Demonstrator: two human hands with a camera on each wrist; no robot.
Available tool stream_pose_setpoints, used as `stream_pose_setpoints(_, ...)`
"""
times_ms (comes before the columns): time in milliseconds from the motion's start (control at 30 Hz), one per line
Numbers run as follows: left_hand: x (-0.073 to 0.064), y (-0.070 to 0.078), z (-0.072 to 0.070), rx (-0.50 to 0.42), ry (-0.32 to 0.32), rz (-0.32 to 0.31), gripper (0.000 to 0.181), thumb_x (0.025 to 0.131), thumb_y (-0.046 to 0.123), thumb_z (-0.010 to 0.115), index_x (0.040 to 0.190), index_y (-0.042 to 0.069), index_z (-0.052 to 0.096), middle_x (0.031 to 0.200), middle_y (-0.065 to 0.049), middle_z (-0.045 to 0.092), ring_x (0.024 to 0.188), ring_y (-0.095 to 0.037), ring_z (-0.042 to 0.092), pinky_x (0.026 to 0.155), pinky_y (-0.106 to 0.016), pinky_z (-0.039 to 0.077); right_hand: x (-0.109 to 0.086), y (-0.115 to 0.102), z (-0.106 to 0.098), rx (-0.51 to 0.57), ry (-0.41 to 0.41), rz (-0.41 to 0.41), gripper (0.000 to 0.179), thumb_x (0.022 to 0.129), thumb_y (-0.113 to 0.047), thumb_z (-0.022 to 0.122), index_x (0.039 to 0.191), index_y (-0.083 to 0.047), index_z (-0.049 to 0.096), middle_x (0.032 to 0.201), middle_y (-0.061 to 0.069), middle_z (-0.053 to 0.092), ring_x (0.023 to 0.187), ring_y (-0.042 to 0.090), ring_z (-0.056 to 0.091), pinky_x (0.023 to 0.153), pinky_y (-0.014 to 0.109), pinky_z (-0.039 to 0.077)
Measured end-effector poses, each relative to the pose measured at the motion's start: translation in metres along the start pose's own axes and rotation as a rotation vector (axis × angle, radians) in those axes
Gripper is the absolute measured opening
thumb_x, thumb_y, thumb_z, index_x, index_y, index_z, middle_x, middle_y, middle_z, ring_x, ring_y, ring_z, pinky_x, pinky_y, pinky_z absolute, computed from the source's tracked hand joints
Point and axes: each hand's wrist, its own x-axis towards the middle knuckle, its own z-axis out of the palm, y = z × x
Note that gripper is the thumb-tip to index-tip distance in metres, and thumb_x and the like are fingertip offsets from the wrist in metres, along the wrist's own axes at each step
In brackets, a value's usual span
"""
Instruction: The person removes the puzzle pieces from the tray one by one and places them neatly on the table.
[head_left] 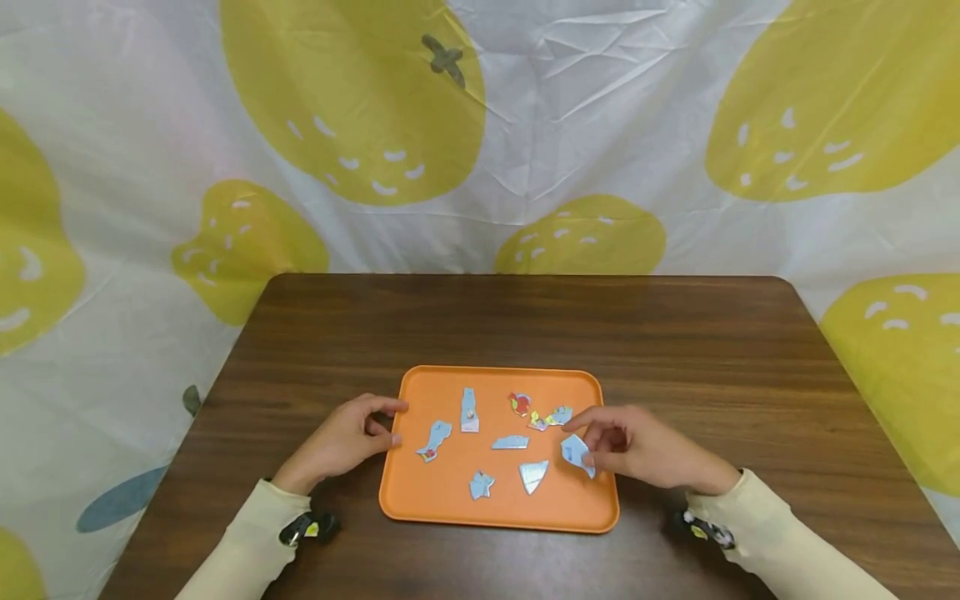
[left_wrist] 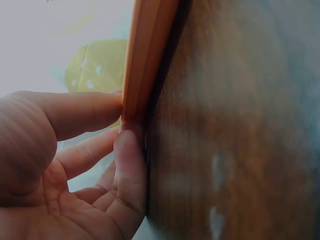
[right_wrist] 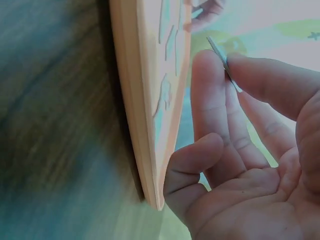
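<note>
The right hand (head_left: 633,446) pinched one light-blue flat piece (head_left: 574,451) between thumb and finger, over the right side of the orange tray (head_left: 423,496), in the lower right of the frame. This piece looked thin, light and rather stiff, perhaps slippery on its glossy face, so its edges seemed the best place for holding, without bending. The left hand (head_left: 341,442) did not grasp; its relaxed fingers only touched the tray's left rim.

Table (head_left: 525,321): dark brown, wood-grained, rounded far corners | directly on it: orange tray (head_left: 497,464), flat
</note>
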Motion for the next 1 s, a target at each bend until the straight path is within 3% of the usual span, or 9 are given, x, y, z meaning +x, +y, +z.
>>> stream_pose_setpoints(400,0.000,0.001,-0.002,-0.026,0.001,-0.008,0.049,0.090,0.013,0.084,0.137,0.009,0.069,0.123,-0.016,0.068,0.080,-0.014,0.066,0.068,-0.025,0.054,0.003,-0.001,-0.018,-0.068,0.182,0.085,0.036,0.091,0.000,0.079,0.125,-0.002,0.069,0.088,0.004,0.073,0.068,0.026,0.070,0.058,0.026,0.055)
stream_pose_setpoints(600,0.001,0.004,-0.003,-0.020,0.012,-0.010,0.048,0.090,0.013,0.084,0.136,0.009,0.070,0.123,-0.017,0.068,0.075,-0.012,0.065,0.066,-0.025,0.053,0.002,0.006,-0.032,-0.029,0.240,0.156,0.038,0.092,0.000,0.079,0.129,0.000,0.068,0.093,0.011,0.075,0.074,0.029,0.074,0.064,0.030,0.060)
stream_pose_setpoints(800,0.003,0.006,-0.003,0.000,0.021,-0.053,0.048,0.088,0.013,0.085,0.135,0.013,0.071,0.122,-0.015,0.069,0.064,-0.015,0.062,0.061,-0.028,0.051,0.002,0.013,-0.046,-0.008,0.304,0.218,0.040,0.092,-0.002,0.079,0.130,-0.001,0.068,0.096,0.015,0.076,0.077,0.025,0.075,0.069,0.037,0.063)
stream_pose_setpoints(1000,0.004,0.007,-0.002,-0.007,0.031,-0.072,0.048,0.087,0.012,0.085,0.133,0.013,0.073,0.120,-0.014,0.070,0.065,-0.015,0.064,0.061,-0.029,0.051,0.000,0.022,-0.059,0.024,0.355,0.260,0.041,0.093,0.000,0.076,0.132,0.001,0.065,0.099,0.021,0.073,0.080,0.028,0.077,0.071,0.042,0.065)
